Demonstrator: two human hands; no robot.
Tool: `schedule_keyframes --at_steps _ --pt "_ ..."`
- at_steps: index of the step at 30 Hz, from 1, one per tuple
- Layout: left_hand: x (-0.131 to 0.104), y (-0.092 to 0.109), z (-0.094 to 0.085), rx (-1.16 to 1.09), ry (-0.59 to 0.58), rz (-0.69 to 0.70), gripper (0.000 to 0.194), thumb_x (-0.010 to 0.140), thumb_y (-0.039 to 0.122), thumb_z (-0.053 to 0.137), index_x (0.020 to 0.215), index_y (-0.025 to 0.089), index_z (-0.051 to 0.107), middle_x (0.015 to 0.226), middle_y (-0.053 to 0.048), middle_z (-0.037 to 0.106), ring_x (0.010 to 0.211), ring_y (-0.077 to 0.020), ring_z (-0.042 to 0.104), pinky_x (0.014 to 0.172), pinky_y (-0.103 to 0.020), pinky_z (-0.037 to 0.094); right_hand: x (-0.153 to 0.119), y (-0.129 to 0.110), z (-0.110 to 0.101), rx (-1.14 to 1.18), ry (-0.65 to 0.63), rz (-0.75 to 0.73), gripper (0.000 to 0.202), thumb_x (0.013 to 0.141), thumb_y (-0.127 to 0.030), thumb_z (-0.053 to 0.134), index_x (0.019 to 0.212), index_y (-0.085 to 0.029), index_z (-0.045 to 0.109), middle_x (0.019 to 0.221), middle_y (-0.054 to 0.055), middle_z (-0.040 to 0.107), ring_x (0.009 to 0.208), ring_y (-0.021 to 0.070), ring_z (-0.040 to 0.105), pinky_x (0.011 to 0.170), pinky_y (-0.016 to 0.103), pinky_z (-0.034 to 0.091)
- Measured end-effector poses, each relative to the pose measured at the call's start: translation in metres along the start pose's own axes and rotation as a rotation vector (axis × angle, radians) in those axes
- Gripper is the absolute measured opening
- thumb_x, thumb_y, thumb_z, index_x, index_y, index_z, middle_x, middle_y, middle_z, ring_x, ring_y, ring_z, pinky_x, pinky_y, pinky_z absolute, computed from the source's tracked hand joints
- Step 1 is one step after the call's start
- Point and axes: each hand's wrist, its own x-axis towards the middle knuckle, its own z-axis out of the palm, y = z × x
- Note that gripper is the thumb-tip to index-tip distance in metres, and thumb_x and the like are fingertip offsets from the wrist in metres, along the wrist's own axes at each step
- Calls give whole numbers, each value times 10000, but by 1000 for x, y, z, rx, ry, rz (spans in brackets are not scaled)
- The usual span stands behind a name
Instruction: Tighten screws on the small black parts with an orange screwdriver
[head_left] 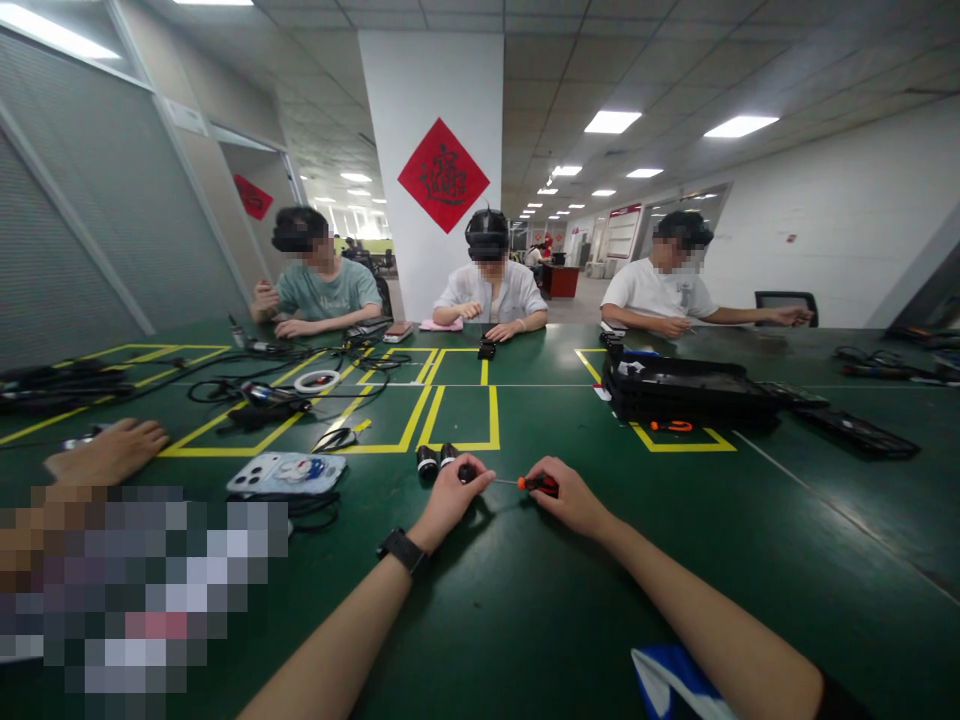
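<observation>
I have the right hand (574,500) closed around the handle of a screwdriver (544,487), its shaft running level toward the left hand. My left hand (452,500) pinches a small dark piece (466,471) between thumb and fingers, and the driver's tip ends at those fingertips; from here I can't tell whether it touches the piece. Just beyond the left hand two black cylinders (427,463) stand side by side on the green table (517,630). Left of that hand I see a phone (285,473) lying with its cameras up, and farther left a neighbour's hand (112,450). A white ring (316,381) and tangled cables lie past the phone. Ahead and to the right of the right hand sit a black tray (682,390) and, on its near side, an orange item (671,427). Under the right forearm I make out a blue-and-white bag or cloth (675,685). Three people sit across from both hands.
</observation>
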Motion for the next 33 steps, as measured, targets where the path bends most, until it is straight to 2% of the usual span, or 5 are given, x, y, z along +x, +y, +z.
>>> schedule_keyframes --at_steps 6,13,22,28,33 --pt "1 0 0 -13 -9 8 261 660 411 617 707 160 565 650 21 558 602 -107 492 604 -231 393 1 0 1 -7 -12 43 195 702 -149 610 888 -177 560 892 26 553 827 160 496 739 282 397" --pt "2 -3 1 -12 -15 10 260 669 407 614 712 157 558 658 22 557 616 -107 496 612 -230 387 2 3 1 -21 -55 -14 119 798 -138 495 835 -172 603 869 38 564 864 167 491 802 309 380" --pt "2 -3 0 -1 -29 22 258 688 409 610 729 161 552 673 21 552 633 -109 494 626 -229 386 2 1 -1 15 -14 -1 153 746 -164 579 900 -171 575 904 42 551 848 168 503 773 296 398" --pt "3 -4 -1 7 -40 26 247 695 399 607 730 162 550 679 21 548 634 -107 489 624 -228 386 3 -1 -1 -8 -30 5 107 799 -161 507 860 -173 593 878 37 551 853 162 498 792 302 388" --pt "3 -5 0 -8 -41 25 254 696 407 601 733 161 549 668 22 544 624 -107 487 614 -228 384 2 0 -1 4 -11 2 116 767 -146 542 876 -170 574 885 36 548 844 160 499 778 294 392"
